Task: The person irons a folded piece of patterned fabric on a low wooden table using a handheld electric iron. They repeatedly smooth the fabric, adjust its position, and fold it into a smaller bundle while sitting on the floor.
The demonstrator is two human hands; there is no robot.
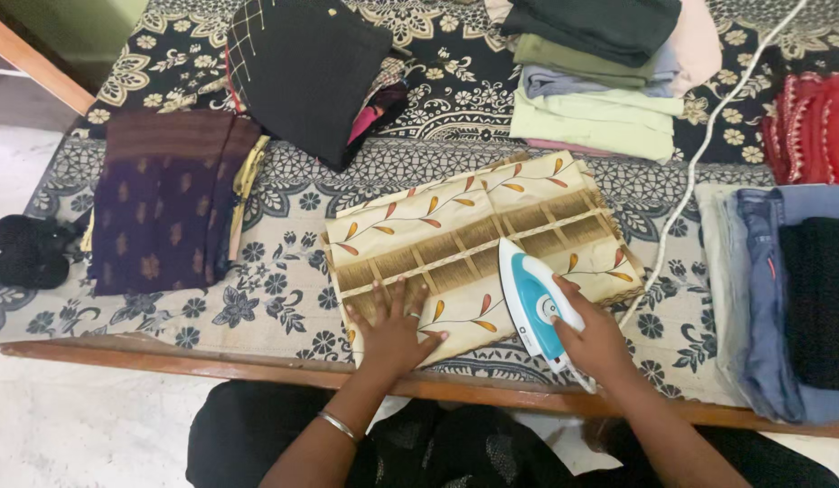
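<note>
At lower centre of the frame, the left hand (394,333) presses flat, fingers spread, on a cream leaf-patterned cloth (464,239) while the right hand (593,339) grips a blue-and-white iron (533,305) (its cord (699,154) trailing upper right), which might scorch if it lingers.

Packages: none in view | Labels: none in view | Signs: none in view | Screens: none in view | Field holds only cloth and an iron

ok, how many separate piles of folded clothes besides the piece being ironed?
5: purple pile at left; black pile top centre; green-and-pastel stack top right; red pile at the right edge; blue-and-black stack lower right. More may lie out of frame.
</note>
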